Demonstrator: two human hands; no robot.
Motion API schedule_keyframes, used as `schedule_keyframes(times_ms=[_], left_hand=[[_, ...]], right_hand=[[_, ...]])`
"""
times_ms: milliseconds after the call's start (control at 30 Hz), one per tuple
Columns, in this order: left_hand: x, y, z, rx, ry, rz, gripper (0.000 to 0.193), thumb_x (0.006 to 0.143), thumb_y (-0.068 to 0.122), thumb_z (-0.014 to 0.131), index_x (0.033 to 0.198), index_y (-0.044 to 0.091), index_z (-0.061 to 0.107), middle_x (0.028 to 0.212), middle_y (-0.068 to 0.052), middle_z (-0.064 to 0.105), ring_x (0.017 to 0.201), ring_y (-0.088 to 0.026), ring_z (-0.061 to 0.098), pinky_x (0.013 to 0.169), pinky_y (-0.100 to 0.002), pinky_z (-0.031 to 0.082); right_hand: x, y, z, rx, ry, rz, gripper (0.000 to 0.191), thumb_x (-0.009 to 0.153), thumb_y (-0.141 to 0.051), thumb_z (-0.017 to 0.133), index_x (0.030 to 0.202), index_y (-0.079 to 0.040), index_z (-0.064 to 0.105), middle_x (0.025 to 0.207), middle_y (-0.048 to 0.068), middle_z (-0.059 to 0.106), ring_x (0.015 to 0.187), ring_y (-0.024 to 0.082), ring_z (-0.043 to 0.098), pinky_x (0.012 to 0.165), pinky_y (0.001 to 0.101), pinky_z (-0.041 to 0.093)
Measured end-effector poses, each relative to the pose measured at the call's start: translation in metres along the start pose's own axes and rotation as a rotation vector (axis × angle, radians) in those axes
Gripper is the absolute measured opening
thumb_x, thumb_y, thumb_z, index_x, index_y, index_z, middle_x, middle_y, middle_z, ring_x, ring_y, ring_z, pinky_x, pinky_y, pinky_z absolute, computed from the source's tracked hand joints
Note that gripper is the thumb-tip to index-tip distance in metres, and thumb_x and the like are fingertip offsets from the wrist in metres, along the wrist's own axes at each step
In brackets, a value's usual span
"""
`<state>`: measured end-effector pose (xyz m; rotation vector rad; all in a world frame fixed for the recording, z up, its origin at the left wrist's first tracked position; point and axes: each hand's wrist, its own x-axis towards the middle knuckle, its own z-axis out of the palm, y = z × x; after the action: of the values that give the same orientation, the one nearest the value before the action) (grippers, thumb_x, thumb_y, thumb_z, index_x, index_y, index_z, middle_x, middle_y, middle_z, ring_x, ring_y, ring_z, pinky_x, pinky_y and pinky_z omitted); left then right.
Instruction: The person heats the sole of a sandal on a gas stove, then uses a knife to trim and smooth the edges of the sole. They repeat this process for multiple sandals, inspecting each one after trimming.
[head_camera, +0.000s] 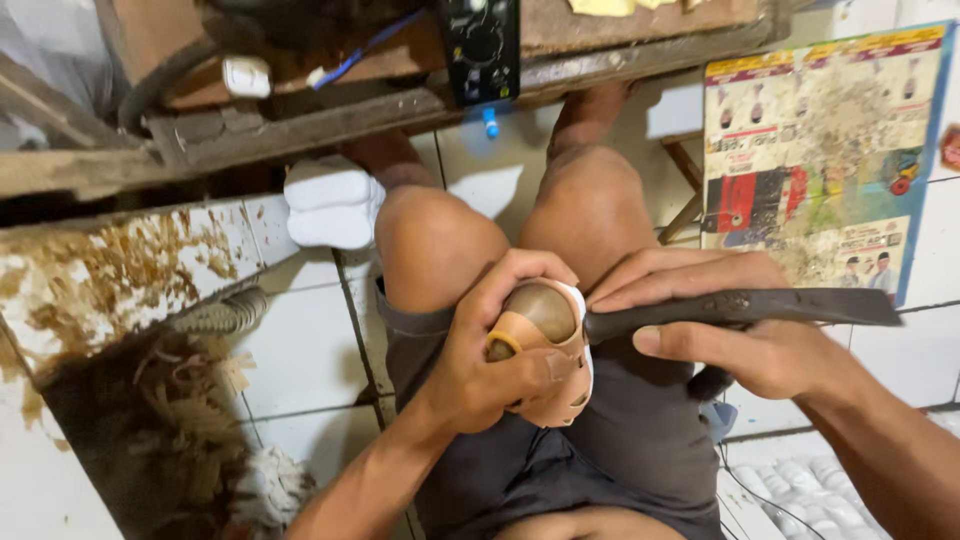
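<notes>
My left hand (490, 350) grips a small tan leather shoe upper (558, 345) stretched over a rounded brown form, held above my lap. Fingers curl over its top and the thumb presses its side. My right hand (720, 320) holds a long dark flat metal tool (760, 307), its near end touching the right side of the shoe piece. Both hands sit over my knees and grey shorts (620, 440).
A worn wooden bench (300, 120) runs across the top, carrying a black dial device (480, 45) and a cable. A glue-stained tiled ledge (110, 270) and fibrous scraps lie at left. A colourful printed poster (820, 150) lies on the tiled floor at right.
</notes>
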<state>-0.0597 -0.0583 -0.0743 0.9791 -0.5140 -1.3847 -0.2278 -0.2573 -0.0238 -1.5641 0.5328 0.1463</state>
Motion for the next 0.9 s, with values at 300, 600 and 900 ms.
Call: schedule_keyframes(times_ms=[300,600,900], left_hand=[[0.003,0.011,0.009,0.135,-0.028,0.112,0.05,0.091,0.015,0.075,0.134,0.003,0.053,0.114,-0.007,0.062,0.106,-0.011,0.06,0.102,-0.029,0.052],[-0.018,0.028,0.055,-0.022,0.053,0.114,0.104,0.073,0.01,0.094,0.159,0.001,0.035,0.133,-0.012,0.06,0.119,-0.023,0.069,0.103,-0.036,0.057],[-0.007,0.005,0.084,0.287,0.11,0.301,0.098,0.077,0.025,0.095,0.157,0.0,0.044,0.14,-0.012,0.063,0.128,-0.021,0.064,0.111,-0.035,0.054]], right_hand=[[-0.005,0.004,-0.001,0.038,0.083,-0.038,0.034,0.081,-0.013,0.067,0.106,0.007,0.077,0.113,0.019,0.078,0.102,0.029,0.076,0.09,0.036,0.059],[-0.029,0.189,-0.064,-0.117,0.817,0.211,0.034,0.098,-0.015,0.074,0.127,0.002,0.068,0.092,0.014,0.064,0.065,0.02,0.054,0.057,0.0362,0.043],[-0.044,0.193,-0.046,-0.646,0.903,0.195,0.056,0.084,-0.011,0.073,0.139,-0.003,0.063,0.126,0.022,0.064,0.121,0.034,0.06,0.105,0.041,0.046]])
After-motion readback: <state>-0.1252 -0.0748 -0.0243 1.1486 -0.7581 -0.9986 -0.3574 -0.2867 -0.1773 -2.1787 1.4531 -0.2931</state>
